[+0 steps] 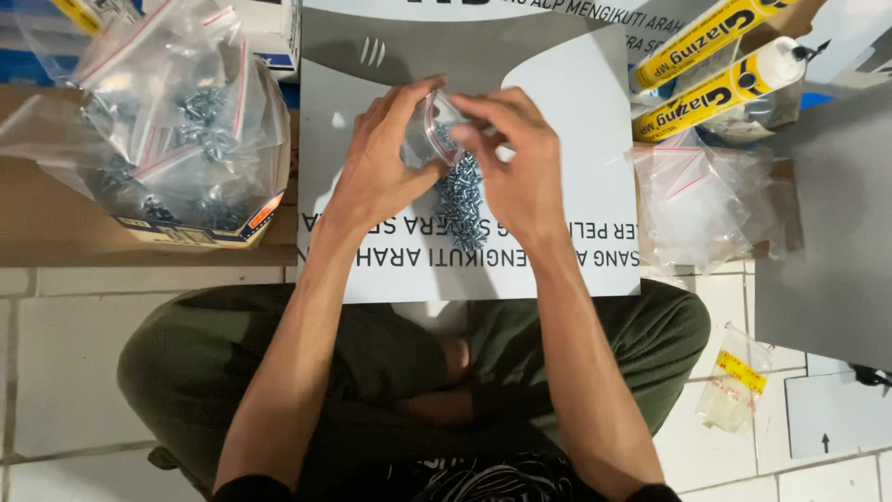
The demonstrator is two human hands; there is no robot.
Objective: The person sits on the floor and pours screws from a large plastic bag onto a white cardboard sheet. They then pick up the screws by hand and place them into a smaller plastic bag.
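Both hands are up over the middle of the white printed board (pixel 576 121); the left hand (pixel 376 163) cups a small clear zip bag (pixel 429 130) with a red seal strip, its fingers (pixel 413 98) curled round the bag's far side; the right hand (pixel 511 158) pinches the bag's mouth, fingers (pixel 474 110) pressed together on the plastic. Just below the bag a heap of small silver screws (pixel 462 200) lies on the board, close to its near edge. By the look of it this is the bagging step, screws going into the pouch or the seal being pressed shut; I cannot tell which, since the hands cover the opening; the next move calls for a steady pinch along the strip with the bag kept upright so nothing spills.

The board lies on the floor, resting partly on brown cardboard (pixel 56 223); beyond the board's left edge a carton of filled screw bags (pixel 177 139) stands heaped; past the right edge lie a pile of empty zip bags (pixel 701 200) and two yellow sealant tubes (pixel 720 88); the floor (pixel 65 363) is pale tile, with one loose bag with a yellow label (pixel 734 381) near the person's right knee; the person sits cross-legged in dark green trousers (pixel 232 363).
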